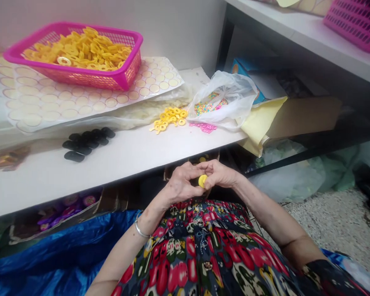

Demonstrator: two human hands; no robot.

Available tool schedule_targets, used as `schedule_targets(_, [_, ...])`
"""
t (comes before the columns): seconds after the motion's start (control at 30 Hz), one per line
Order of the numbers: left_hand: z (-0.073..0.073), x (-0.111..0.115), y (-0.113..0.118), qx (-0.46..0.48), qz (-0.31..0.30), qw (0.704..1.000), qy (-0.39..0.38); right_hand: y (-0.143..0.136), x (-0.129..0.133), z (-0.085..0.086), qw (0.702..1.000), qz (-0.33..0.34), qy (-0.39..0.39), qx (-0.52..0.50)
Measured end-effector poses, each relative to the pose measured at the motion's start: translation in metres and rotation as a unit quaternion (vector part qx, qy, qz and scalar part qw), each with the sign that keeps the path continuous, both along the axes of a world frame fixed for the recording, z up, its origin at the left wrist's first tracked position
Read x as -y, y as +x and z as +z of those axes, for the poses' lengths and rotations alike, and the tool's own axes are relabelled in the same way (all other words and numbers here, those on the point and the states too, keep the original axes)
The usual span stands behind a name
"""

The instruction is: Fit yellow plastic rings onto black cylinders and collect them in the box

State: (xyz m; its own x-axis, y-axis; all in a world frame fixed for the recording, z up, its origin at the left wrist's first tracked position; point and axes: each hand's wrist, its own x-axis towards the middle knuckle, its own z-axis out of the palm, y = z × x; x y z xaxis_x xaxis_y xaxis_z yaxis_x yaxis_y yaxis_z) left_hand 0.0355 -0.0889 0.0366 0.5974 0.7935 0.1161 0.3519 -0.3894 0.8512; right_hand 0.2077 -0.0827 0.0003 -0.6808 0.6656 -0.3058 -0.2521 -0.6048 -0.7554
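Observation:
Just in front of the table edge, my left hand (184,182) and my right hand (221,174) meet over my lap. Between their fingertips is a small round yellow plastic piece (202,180). My right thumb presses against its side, and my left thumb and fingers close in from the other side. On the table beyond lie a small pile of yellow ring-shaped pieces (170,118), a patch of tiny pink pieces (204,127) and a white plastic bag (238,96) with multicoloured beads (210,106) in it.
A pink basket (123,82) full of yellow ring pieces stands on sheets printed with circles (160,78). Several black oval pieces (87,142) lie at the left. A cardboard box (305,117) sits right, below a shelf (296,28). Blue plastic sheeting (89,246) hangs beside my lap.

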Motion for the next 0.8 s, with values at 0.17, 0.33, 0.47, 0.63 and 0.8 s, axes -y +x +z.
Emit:
schedule_targets(0.17, [-0.007,-0.002,-0.002,-0.039,-0.017,0.997,0.062,0.002,0.004,0.009,0.999,-0.021,0.028,0.02])
schedule_targets(0.33, [-0.024,-0.001,-0.002,-0.071,-0.039,0.995,0.061,-0.007,0.018,-0.005,0.996,-0.087,-0.004,0.019])
schedule_targets(0.47, [-0.04,0.0,-0.005,-0.083,-0.021,0.996,0.016,-0.02,0.023,-0.029,0.986,-0.149,-0.069,0.025])
schedule_targets(0.63, [-0.039,0.0,-0.014,-0.073,-0.038,0.996,0.028,-0.026,0.016,-0.024,0.997,-0.039,-0.069,-0.021])
schedule_targets(0.8, [-0.044,0.006,-0.013,-0.031,-0.043,0.998,0.015,-0.031,0.012,-0.021,0.999,-0.046,-0.001,0.009])
